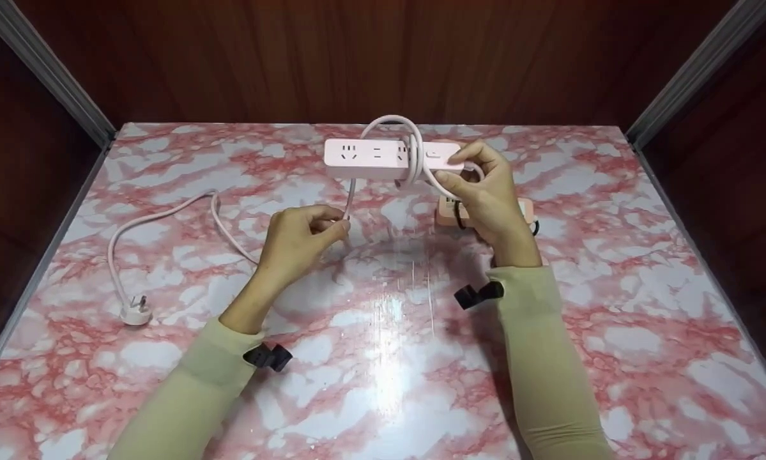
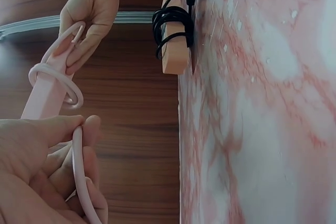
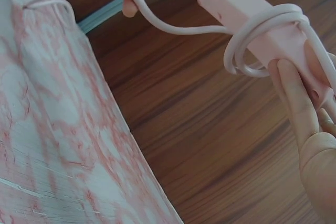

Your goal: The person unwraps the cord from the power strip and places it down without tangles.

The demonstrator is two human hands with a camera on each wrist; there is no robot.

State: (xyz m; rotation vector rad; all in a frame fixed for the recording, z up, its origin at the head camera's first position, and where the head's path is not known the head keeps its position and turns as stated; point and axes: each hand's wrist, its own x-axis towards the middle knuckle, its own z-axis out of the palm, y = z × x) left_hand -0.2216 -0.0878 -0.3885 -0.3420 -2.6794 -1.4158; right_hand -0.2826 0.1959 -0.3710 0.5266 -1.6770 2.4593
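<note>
A pink power strip [image 1: 363, 171] is held up above the table, its sockets facing the head camera. My right hand [image 1: 494, 195] grips its right end, beside the switch. Loops of the strip's pink cord [image 3: 268, 17] go round its body near that end. Lower and to the left, my left hand [image 1: 303, 239] pinches the cord between thumb and fingers, as the left wrist view also shows. From there the cord runs over the table to a plug [image 1: 136, 313] lying at the left with its prongs up.
An orange power strip [image 2: 176, 51] wrapped in black cord [image 2: 170, 22] lies on the table behind my right hand, partly hidden in the head view. The marbled red-and-white table [image 1: 357, 358] ends at brown wood-grain panels [image 1: 280, 64] at the back and sides.
</note>
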